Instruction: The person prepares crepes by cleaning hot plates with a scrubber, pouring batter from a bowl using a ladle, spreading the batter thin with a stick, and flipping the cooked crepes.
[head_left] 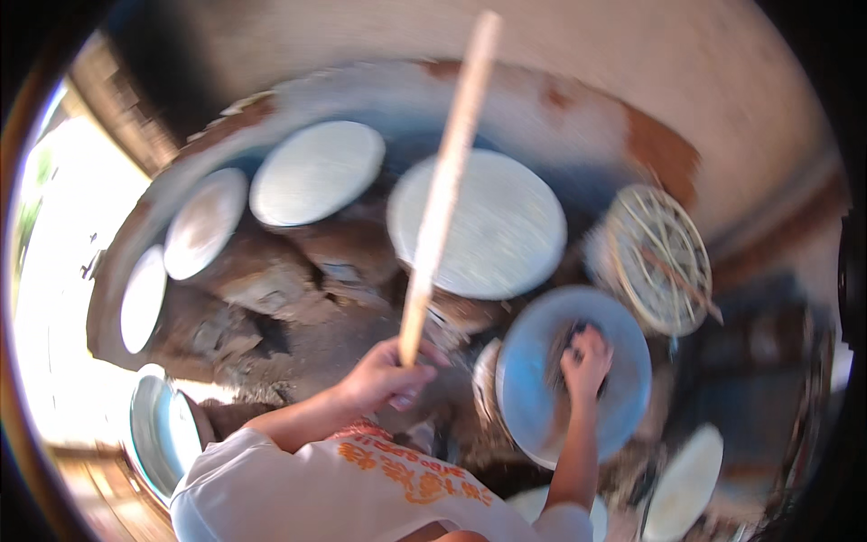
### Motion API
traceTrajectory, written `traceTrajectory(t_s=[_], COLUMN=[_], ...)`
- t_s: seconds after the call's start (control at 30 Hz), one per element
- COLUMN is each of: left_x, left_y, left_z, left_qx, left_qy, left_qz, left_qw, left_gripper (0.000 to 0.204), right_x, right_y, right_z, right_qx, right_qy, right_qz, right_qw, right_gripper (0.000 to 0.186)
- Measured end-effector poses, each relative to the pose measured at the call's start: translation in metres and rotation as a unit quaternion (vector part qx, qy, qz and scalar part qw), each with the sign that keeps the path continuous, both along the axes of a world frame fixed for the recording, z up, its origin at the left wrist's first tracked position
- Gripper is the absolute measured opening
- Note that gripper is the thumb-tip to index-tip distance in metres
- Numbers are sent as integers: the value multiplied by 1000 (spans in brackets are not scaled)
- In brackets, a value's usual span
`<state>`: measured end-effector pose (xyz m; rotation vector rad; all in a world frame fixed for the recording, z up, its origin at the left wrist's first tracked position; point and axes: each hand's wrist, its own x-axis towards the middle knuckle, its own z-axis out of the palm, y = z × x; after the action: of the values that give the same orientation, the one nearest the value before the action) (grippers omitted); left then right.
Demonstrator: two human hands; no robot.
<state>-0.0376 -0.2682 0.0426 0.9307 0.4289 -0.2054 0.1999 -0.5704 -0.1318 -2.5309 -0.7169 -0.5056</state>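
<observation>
My left hand [393, 379] is closed round the lower end of a long pale wooden stick [452, 154], which rises upright across the view. My right hand [587, 366] is pressed on a dark wad [575, 332], possibly a cloth or pad, on a round blue-grey plate [533, 397] at the right. The fingers are curled over the wad, hiding part of it. Behind the stick lies a large pale round plate [501, 221]. The picture is blurred by motion.
Pale round plates [316, 172] sit on brown earthen stoves [280, 280] along a curved wall [560, 90]. A round slatted lid [668, 262] lies at the right, a metal basin [163, 443] at lower left. Another pale disc [682, 479] stands at lower right. Bright daylight enters from the left.
</observation>
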Motion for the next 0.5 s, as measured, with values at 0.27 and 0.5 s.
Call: traceTrajectory(t_s=[0.27, 0.5], left_x=[-175, -322], left_y=[164, 306], left_z=[3, -6], left_qx=[14, 56], left_qy=[-36, -99], left_qz=[288, 472], left_qw=[957, 874], left_gripper=[19, 12], right_x=[-222, -304], right_y=[304, 659], right_z=[29, 29], right_qx=[170, 292], right_qy=[108, 20], right_qz=[391, 440], right_qw=[898, 849], right_gripper=[22, 20])
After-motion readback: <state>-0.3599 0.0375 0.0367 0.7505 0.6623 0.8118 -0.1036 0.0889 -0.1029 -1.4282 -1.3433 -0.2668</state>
